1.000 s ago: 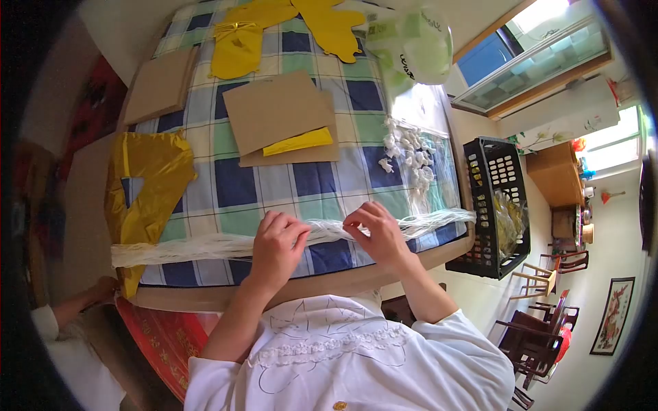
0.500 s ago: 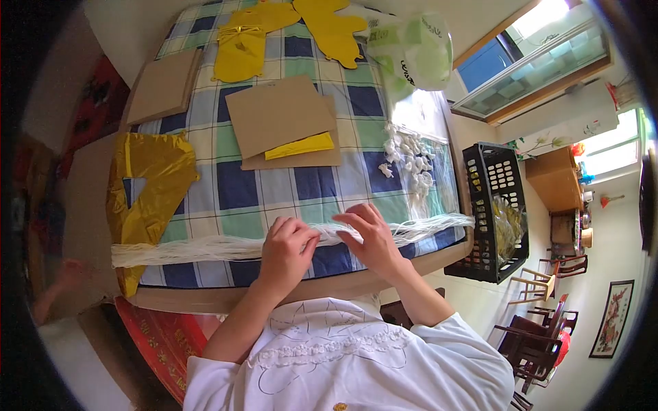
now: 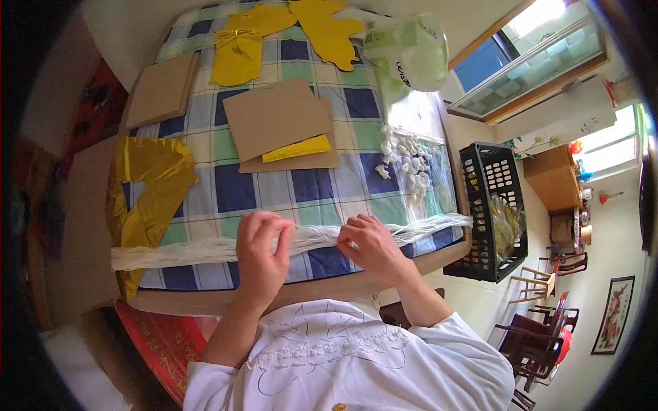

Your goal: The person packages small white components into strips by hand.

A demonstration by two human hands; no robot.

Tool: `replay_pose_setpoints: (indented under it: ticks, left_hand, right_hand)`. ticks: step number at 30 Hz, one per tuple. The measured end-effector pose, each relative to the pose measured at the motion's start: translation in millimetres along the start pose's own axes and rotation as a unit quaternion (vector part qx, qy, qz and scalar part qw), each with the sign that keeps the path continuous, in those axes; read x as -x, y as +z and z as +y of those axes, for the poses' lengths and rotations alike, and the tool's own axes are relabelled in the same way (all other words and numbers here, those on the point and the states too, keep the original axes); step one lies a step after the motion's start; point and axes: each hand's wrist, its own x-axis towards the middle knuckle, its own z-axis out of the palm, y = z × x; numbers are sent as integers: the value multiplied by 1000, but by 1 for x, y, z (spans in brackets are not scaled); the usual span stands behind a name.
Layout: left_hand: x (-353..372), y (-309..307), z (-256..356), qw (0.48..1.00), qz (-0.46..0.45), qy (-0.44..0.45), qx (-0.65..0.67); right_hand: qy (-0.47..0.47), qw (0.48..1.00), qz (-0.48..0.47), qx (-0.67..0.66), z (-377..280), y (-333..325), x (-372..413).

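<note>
A long bundle of white strings (image 3: 199, 253) lies across the near side of the checked bedding. My left hand (image 3: 264, 250) is over the bundle left of the middle, thumb and fingers curved close together; what is between their tips is too small to make out. My right hand (image 3: 370, 245) rests on the bundle further right, its fingertips pinched at the strands. Beyond the hands sit brown cardboard sheets (image 3: 271, 116) with a yellow folded piece (image 3: 298, 148) between them. A gold foil shape (image 3: 154, 185) lies under the bundle's left end.
White knotted bits (image 3: 411, 161) and a green-white plastic bag (image 3: 411, 51) are at the bed's right side. A black crate (image 3: 497, 205) stands beside the bed. More yellow foil shapes (image 3: 236, 55) and a cardboard stack (image 3: 162, 90) lie at the back.
My left hand has moved left and lifted slightly, away from my right hand. The fingers of my right hand have closed from a spread pose onto the strands.
</note>
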Motion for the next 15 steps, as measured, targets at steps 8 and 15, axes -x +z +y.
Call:
replay_pose_setpoints:
  ticks: [8,15]
  left_hand:
    - [-2,-11,32,992,-102,37,65]
    - [-6,-22,58,975,-120,8,187]
  right_hand:
    - [-50,969,28,-242,-33,-12,-16]
    - [-18,748,-148,-646,-30,18,-30]
